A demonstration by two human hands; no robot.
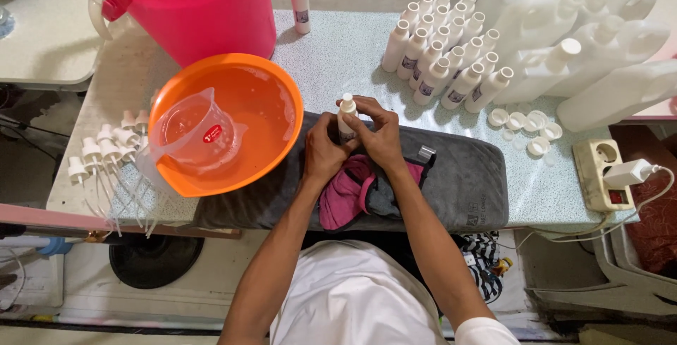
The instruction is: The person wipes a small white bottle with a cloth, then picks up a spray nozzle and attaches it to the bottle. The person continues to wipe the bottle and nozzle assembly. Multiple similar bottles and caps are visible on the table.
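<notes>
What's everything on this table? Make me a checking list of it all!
Surface: speckled table, grey towel along its near edge.
Job's things: small white bottle upright on the towel; pink cloth below it.
Clutter: orange basin holding a clear jug; pink bucket; capless bottles; big jugs; spray pumps; loose caps.
Grippers: left hand and right hand wrapped round the bottle.
Cables: power strip, white plug and cord.
Surroundings: tiled floor.

Small white bottle (347, 116), upright, over grey towel (451, 183)
</notes>
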